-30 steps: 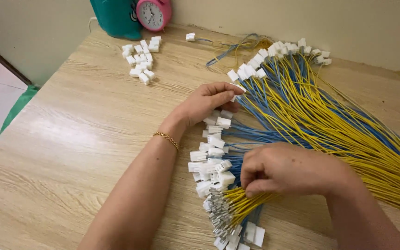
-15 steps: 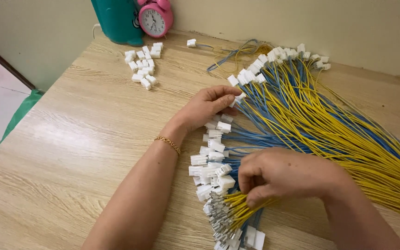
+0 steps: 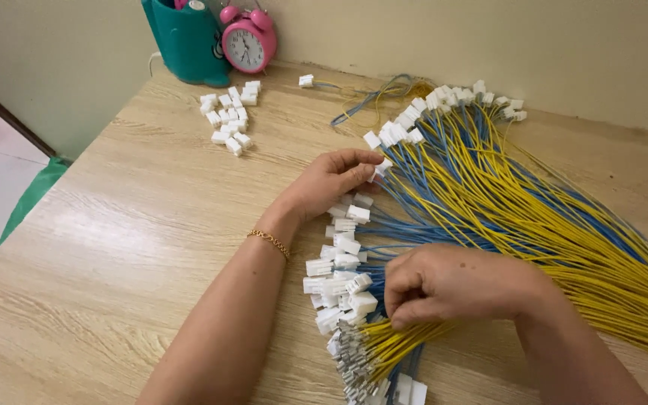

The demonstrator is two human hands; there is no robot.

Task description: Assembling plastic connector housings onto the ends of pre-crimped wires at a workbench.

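Observation:
A big fan of yellow and blue wires (image 3: pixel 504 202) lies across the wooden table (image 3: pixel 129 247), most ending in small white plastic connectors (image 3: pixel 343 266). My left hand (image 3: pixel 331 180), with a gold bracelet at the wrist, pinches one white connector (image 3: pixel 381 166) at the upper edge of the fan. Lower down, my right hand (image 3: pixel 451 285) is closed on a bunch of yellow wires (image 3: pixel 391 346) whose bare metal terminals (image 3: pixel 350 364) stick out toward the table's front.
A loose pile of white connectors (image 3: pixel 230 116) sits at the back left, near a teal container (image 3: pixel 185 41) and a pink alarm clock (image 3: pixel 247 43) by the wall. One wired connector (image 3: pixel 306 80) lies apart behind. The table's left edge drops to a green-edged floor.
My left hand has stayed on the connector at the fan's upper edge. My right hand's fingers have closed tighter on the yellow wire bunch. The camera view tilted down slightly.

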